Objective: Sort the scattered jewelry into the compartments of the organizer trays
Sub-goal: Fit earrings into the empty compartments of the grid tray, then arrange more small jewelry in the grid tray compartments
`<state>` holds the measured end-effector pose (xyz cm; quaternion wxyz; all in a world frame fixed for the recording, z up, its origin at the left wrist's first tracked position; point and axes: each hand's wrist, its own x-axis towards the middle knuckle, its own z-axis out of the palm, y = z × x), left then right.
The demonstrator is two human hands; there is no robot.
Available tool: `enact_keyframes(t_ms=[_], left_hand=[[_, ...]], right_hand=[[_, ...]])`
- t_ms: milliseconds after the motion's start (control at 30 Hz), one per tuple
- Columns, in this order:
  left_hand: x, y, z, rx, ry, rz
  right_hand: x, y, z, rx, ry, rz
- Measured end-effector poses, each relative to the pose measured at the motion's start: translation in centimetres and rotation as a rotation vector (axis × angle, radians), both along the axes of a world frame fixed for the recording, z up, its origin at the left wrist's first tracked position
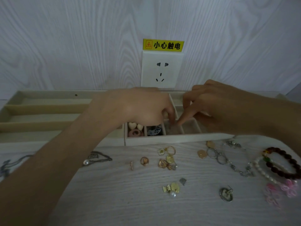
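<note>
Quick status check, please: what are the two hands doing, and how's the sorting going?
Both hands, left and right, over small tray; grip unclear. Two compartments filled. Rings and bracelets unsorted on table. Nothing in the way.

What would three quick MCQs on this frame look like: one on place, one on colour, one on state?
1. Where do the heart pieces lie?
A. on the table
B. in a tray compartment
C. in the left hand

2. What colour is the sign above the socket?
A. yellow
B. blue
C. green

3. How are the long slots of the left tray?
A. full of necklaces
B. covered by a lid
C. bare where visible

Answers: 1 B, the hearts sit in the small tray beside a pink ring. 2 A, yellow with black characters. 3 C, no jewelry shows in them.
</note>
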<state>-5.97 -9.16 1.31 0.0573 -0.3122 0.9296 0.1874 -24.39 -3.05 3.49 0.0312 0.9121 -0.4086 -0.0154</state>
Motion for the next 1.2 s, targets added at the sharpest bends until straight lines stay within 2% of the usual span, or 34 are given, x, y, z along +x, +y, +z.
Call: enact_keyframes(t_ms=[233, 467, 633, 800, 967, 1200], left_hand=[[1.4, 1.8, 2.7, 0.015, 0.104, 0.085], [3.6, 6.7, 1.8, -0.007, 0.227, 0.167], [4.6, 11.3, -0.3, 0.072, 0.176, 0.16], [4.8, 13.3, -1.8, 0.062, 0.118, 0.175], [3.8, 14.0, -3.0, -0.054, 0.201, 0.286], [3.6, 13.7, -3.4, -0.065, 0.251, 0.374]], right_hand=[[-1.0, 2.8, 2.2, 0.128, -0.151, -0.279], [-0.2, 8.0, 0.0, 0.236, -0.165, -0.288], [1.5, 10.7, -2.4, 0.272, -0.238, -0.248], [3.0, 11.7, -4.0, 0.193, -0.294, -0.207], [3.1, 11.4, -5.3, 0.095, -0.384, -0.22], [2.7, 11.3, -6.3, 0.042, -0.496, -0.274]])
